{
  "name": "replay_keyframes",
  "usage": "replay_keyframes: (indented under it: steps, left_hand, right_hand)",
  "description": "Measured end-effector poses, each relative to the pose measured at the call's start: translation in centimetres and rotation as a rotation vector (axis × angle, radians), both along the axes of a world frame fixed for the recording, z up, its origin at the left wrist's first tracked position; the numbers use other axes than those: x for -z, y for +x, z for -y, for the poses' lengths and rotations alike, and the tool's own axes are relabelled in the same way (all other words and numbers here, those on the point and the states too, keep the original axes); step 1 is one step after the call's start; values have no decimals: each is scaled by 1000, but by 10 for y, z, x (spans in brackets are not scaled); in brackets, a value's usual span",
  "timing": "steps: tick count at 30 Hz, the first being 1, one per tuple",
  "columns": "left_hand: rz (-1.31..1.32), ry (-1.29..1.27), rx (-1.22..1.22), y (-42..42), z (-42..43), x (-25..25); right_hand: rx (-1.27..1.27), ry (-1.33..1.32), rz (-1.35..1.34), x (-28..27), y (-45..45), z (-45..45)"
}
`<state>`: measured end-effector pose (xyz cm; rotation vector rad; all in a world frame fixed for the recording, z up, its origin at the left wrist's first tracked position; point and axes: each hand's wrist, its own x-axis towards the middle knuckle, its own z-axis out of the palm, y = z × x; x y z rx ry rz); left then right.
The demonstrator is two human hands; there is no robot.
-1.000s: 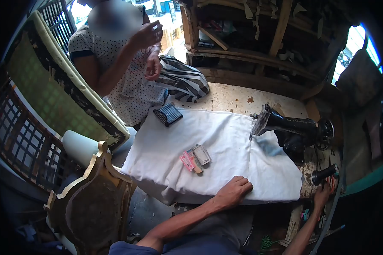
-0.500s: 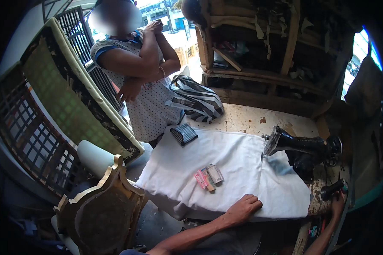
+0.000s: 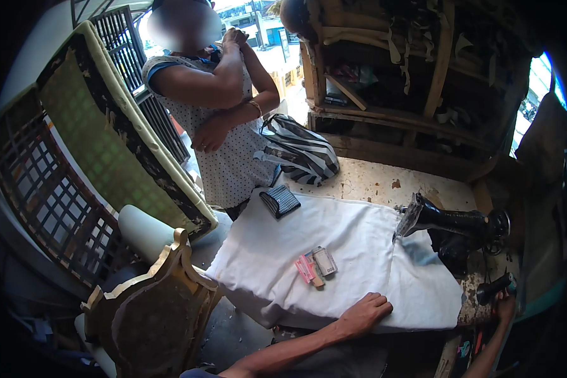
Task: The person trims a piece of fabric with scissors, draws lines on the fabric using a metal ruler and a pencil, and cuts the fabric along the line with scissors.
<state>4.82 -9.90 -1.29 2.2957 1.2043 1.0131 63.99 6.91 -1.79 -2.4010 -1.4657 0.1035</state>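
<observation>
My feed: the hands are well apart. Left hand (image 3: 366, 313) rests knuckles-up at the table's near edge, fingers curled, on the white cloth (image 3: 346, 230); can't tell if it pinches any fabric. Right hand (image 3: 505, 306) is at the table's near right corner, fingers against the black cylinder (image 3: 492, 291); I can't tell whether it grips or only touches. Cloth covers most of the table (image 3: 375, 178) from the left end to the near edge, creased, hanging over the near left side.

Banknotes (image 3: 316, 266) lie overlapping on the cloth, in from the near edge. Checked pouch (image 3: 280, 201) sits at the cloth's far left corner. Black sewing machine (image 3: 453, 218) stands at the table's right end, cloth running under its head. Striped bag (image 3: 305, 151) is slumped at the far left part of the bare tabletop.

Beyond it, another person (image 3: 223, 148) in a dotted top stands by the far left corner, forearms crossed, one hand raised. Off the left end I get a gold-edged chair back (image 3: 152, 312), a pale roll (image 3: 143, 230) and a padded frame (image 3: 123, 120). Wooden shelving (image 3: 378, 110) behind the far edge.
</observation>
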Motion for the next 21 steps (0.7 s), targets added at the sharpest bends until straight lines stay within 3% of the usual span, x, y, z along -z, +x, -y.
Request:
replay_keyframes:
  steps: [2,3,4,6,8,10,12,14,16,17,18,19,21]
  left_hand:
    - [10,-15,5,0,1,-3]
    - [24,-17,11,-1,2,-5]
    - [33,-15,11,-2,2,-6]
    - [17,-21,12,-2,0,-4]
    - [18,-11,1,0,1,1]
    - [7,-6,4,-1,1,-1]
    - [-11,-50,31,-2,0,-1]
    - [10,-56,46,-1,-4,-1]
    - [52,-114,15,1,-4,-3]
    - [47,-108,19,0,-6,-8]
    - [63,-88,7,0,-9,-17]
    - [80,-74,-5,-1,-12,-24]
    - [34,-52,-69,-6,-22,-38]
  right_hand:
    - [-154,221,-114,1,3,11]
    - [49,6,122,-17,-4,17]
    - [44,0,128,-12,15,26]
    - [-130,263,-253,30,67,46]
    - [-182,232,-514,30,72,92]
    - [-6,346,-635,-1,-2,145]
    - [-335,653,-653,89,53,162]
    - [-222,589,-1005,114,23,183]
    - [131,794,-2035,159,-8,184]
    - [-291,573,-1597,112,-95,206]
    - [-617,522,-1102,56,-189,229]
    - [-629,225,-1101,129,-146,221]
    - [-429,136,-1522,55,-284,259]
